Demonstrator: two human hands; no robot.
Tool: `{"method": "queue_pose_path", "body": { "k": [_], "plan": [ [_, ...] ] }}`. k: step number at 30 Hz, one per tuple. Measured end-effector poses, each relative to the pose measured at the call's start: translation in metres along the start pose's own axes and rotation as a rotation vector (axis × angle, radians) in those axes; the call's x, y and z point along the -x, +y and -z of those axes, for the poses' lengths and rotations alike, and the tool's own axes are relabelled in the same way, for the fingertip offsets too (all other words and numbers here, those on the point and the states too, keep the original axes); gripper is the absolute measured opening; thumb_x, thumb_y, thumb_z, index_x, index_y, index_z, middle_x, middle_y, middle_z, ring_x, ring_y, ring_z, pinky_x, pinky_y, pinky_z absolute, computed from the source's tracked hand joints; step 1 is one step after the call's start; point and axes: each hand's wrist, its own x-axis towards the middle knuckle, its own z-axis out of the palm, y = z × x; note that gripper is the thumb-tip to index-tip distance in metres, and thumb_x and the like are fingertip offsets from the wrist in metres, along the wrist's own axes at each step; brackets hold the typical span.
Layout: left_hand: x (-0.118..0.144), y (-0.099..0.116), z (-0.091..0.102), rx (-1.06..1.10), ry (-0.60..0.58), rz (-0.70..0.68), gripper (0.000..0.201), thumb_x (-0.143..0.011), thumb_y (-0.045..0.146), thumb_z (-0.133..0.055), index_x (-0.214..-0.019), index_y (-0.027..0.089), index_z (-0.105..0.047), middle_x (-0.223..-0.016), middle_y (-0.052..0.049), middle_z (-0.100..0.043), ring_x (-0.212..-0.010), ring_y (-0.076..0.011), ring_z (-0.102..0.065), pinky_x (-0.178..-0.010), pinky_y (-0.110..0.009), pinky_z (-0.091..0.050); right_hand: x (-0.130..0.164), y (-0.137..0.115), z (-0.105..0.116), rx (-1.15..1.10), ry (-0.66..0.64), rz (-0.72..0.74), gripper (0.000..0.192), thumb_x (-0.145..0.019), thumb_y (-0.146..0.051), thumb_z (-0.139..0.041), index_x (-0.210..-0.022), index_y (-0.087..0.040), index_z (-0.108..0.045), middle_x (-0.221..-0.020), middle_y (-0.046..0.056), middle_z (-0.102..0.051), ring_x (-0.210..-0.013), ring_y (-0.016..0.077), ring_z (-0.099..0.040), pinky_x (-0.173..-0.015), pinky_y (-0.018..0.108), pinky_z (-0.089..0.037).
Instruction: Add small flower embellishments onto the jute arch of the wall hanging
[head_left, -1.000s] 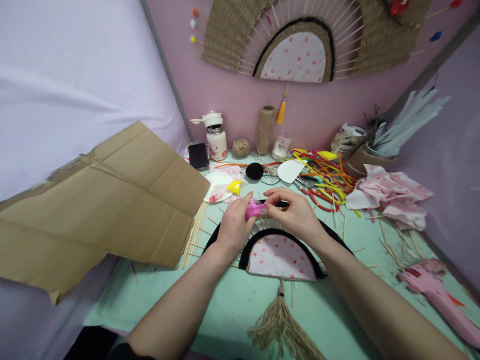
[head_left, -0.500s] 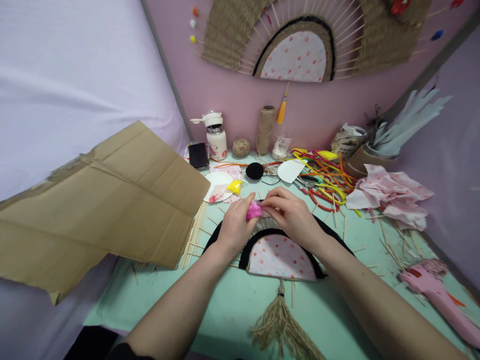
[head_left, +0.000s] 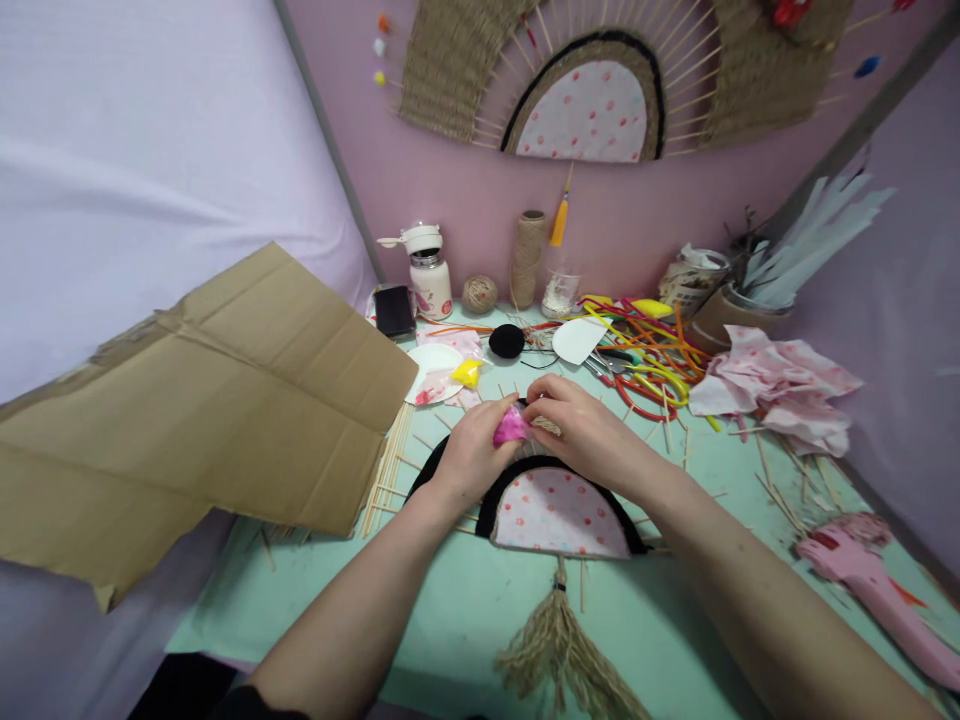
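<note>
the pink packet point(head_left: 512, 427) is small and vivid, a soft-looking magenta lump showing through clear, shiny, crinkled plastic. it sits between the two hands, over the upper part of a black-edged fan point(head_left: 562, 512) lying on the mint-green desk point(head_left: 315, 600). the fingers of the left hand point(head_left: 472, 452) grip the packet from its left side, thumb below; the fingers of the right hand point(head_left: 576, 425) are bent and pinched on the clear plastic at its right end.

at the back, a white bottle point(head_left: 431, 290) stands with its lid tipped open; its inside cannot be made out. a clear cup point(head_left: 561, 292) holds some whitish stuff, in crumbs or scraps. further right, a jar point(head_left: 684, 290) has crumpled white material at its mouth, and beside it a brown pot point(head_left: 727, 325) carries long, translucent white strips point(head_left: 825, 235) leaning out to the right. a yellow packet point(head_left: 466, 374) lies at the edge of a white plate point(head_left: 431, 358).
</note>
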Motion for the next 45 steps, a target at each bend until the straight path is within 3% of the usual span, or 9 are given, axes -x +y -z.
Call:
{"method": "queue_pose_path", "body": {
  "k": [8,15,21,25,30,36,39,41,45],
  "plan": [
    [0.0,0.006,0.003,0.004,-0.08,0.046,0.044,-0.08,0.015,-0.064,-0.123,0.015,-0.061,-0.116,-0.01,-0.069,-0.106,-0.024,-0.062,-0.094,-0.037,-0.048,-0.001,-0.002,0.004,0.113,-0.058,-0.023,0.007,-0.083,-0.013,-0.058,-0.079,-0.016,-0.062,-0.105,0.013,-0.06,-0.1,0.0255,-0.059,-0.085,0.04,-0.053],
    [-0.001,0.007,0.003,0.056,-0.063,0.088,0.042,-0.08,0.019,-0.067,-0.122,0.018,-0.062,-0.115,-0.008,-0.07,-0.103,-0.0233,-0.063,-0.091,-0.035,-0.048,0.001,0.003,0.006,0.024,-0.064,-0.035,0.008,-0.086,-0.018,-0.058,-0.088,-0.019,-0.066,-0.126,0.013,-0.056,-0.111,0.0256,-0.06,-0.09,0.041,-0.053],
    [-0.001,0.01,0.003,0.061,-0.071,0.104,0.042,-0.08,0.018,-0.067,-0.122,0.016,-0.062,-0.113,-0.009,-0.07,-0.103,-0.0238,-0.063,-0.091,-0.035,-0.048,0.001,0.004,0.005,-0.054,-0.055,-0.071,0.01,-0.085,-0.019,-0.057,-0.078,-0.019,-0.065,-0.123,0.014,-0.058,-0.109,0.0267,-0.06,-0.091,0.044,-0.051],
    [-0.001,0.009,0.002,0.039,-0.076,0.062,0.042,-0.081,0.019,-0.066,-0.123,0.016,-0.061,-0.113,-0.009,-0.069,-0.104,-0.0237,-0.062,-0.092,-0.036,-0.047,-0.002,0.011,0.001,-0.355,-0.045,-0.217,0.008,-0.075,-0.023,-0.065,-0.069,-0.019,-0.064,-0.116,0.01,-0.06,-0.098,0.0224,-0.062,-0.085,0.038,-0.05],
    [-0.001,0.01,0.004,0.033,-0.061,0.056,0.042,-0.082,0.018,-0.062,-0.124,0.018,-0.06,-0.118,-0.009,-0.068,-0.108,-0.0235,-0.061,-0.095,-0.037,-0.046,-0.003,0.02,0.007,-0.988,0.04,-0.575,0.019,-0.065,-0.034,-0.073,-0.064,-0.017,-0.064,-0.113,0.007,-0.063,-0.073,0.0124,-0.057,-0.062,0.028,-0.046],
    [0.011,0.032,0.005,-0.093,-0.535,-0.117,0.031,-0.08,0.027,-0.066,-0.109,0.018,-0.068,-0.103,-0.011,-0.064,-0.102,-0.0289,-0.058,-0.091,-0.044,-0.045,-0.001,0.019,0.023,-0.951,0.046,-0.571,0.029,-0.066,-0.043,-0.079,-0.07,-0.016,-0.069,-0.104,0.007,-0.067,-0.079,0.0139,-0.058,-0.061,0.024,-0.044],
    [0.014,0.039,0.007,-0.042,-0.61,-0.112,0.056,-0.074,0.043,-0.075,-0.125,0.023,-0.063,-0.113,-0.013,-0.061,-0.111,-0.0338,-0.052,-0.096,-0.051,-0.041,0.0,0.016,0.03,-0.882,-0.021,-0.49,0.032,-0.071,-0.046,-0.077,-0.082,-0.017,-0.072,-0.093,0.005,-0.069,-0.077,0.0146,-0.059,-0.068,0.028,-0.047],
    [0.011,0.038,0.01,0.122,-0.564,-0.054,0.073,-0.066,0.051,-0.081,-0.13,0.023,-0.06,-0.125,-0.014,-0.059,-0.119,-0.0347,-0.049,-0.103,-0.052,-0.036,0.001,0.013,0.035,-0.803,-0.022,-0.441,0.031,-0.073,-0.047,-0.075,-0.082,-0.018,-0.073,-0.089,0.004,-0.07,-0.081,0.0167,-0.061,-0.074,0.031,-0.048],
    [0.001,0.031,0.014,0.657,-0.272,0.239,0.044,-0.081,0.055,-0.067,-0.104,0.018,-0.073,-0.11,-0.012,-0.068,-0.107,-0.0245,-0.058,-0.097,-0.039,-0.042,0.001,0.005,0.04,-0.668,-0.029,-0.322,0.023,-0.08,-0.042,-0.07,-0.082,-0.02,-0.074,-0.088,0.004,-0.071,-0.084,0.0183,-0.064,-0.079,0.032,-0.05]
  ]
}}
